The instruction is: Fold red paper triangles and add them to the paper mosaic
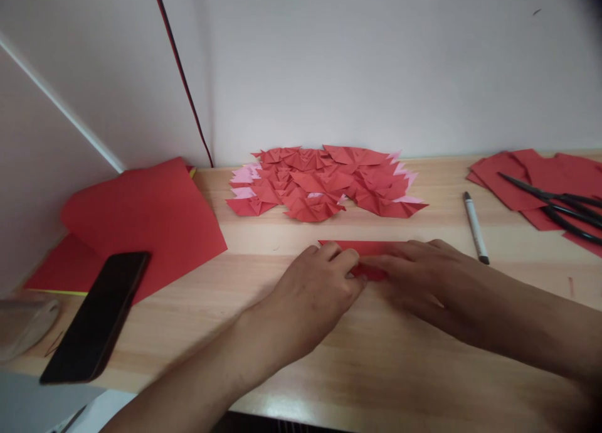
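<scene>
A folded piece of red paper lies on the wooden table, its straight far edge showing between my hands. Curled over its left part is my left hand, fingers bent and pinching the paper. My right hand rests on its right part with the fingers stretched out and lying flat, slightly blurred. The near edge of the paper is mostly hidden under my fingers. Beyond it, a pile of folded red and pink paper pieces sits against the wall.
Large red sheets lie at the left, with a black phone overlapping them. A clear container stands at the left edge. To the right are a marker, red paper pieces and black scissors. A dark cable runs down the wall.
</scene>
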